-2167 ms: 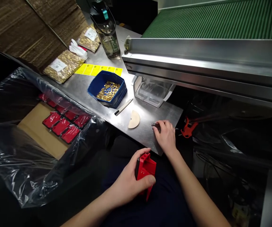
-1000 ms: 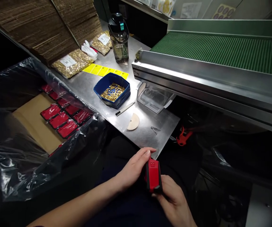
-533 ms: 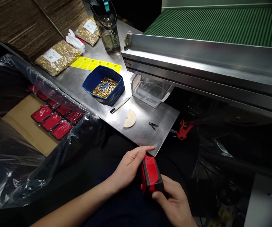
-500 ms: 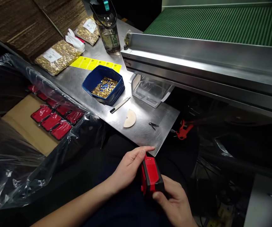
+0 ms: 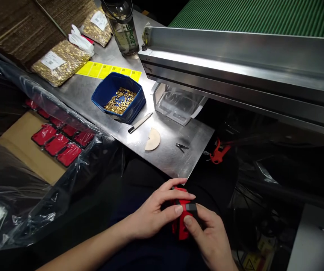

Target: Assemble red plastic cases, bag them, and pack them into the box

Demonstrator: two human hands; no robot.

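Between my two hands, beyond the near corner of the metal table, is a red-and-black block that looks like a battery pack (image 5: 182,230). My left hand (image 5: 156,210) lies over its top, fingers stretched across and thumb pressed on the red face. From the lower right, my right hand (image 5: 211,233) grips the black end, its thumb on the red side. Fingers cover much of the pack. On the table nearest my hands lie small black nippers (image 5: 181,147) and a pale half-round disc (image 5: 153,139).
A pen-like tool (image 5: 140,123) lies beside a blue bin (image 5: 98,92) of small brass pieces. Behind are bagged brass parts (image 5: 66,62), yellow labels (image 5: 101,70) and a bottle (image 5: 124,35). A lined box (image 5: 23,141) with red parts stands left; a green conveyor (image 5: 249,17) runs right.
My left hand has slid from the pack's far end over its top, fingers now across it. The pack has turned, showing its red side. The view has shifted slightly.
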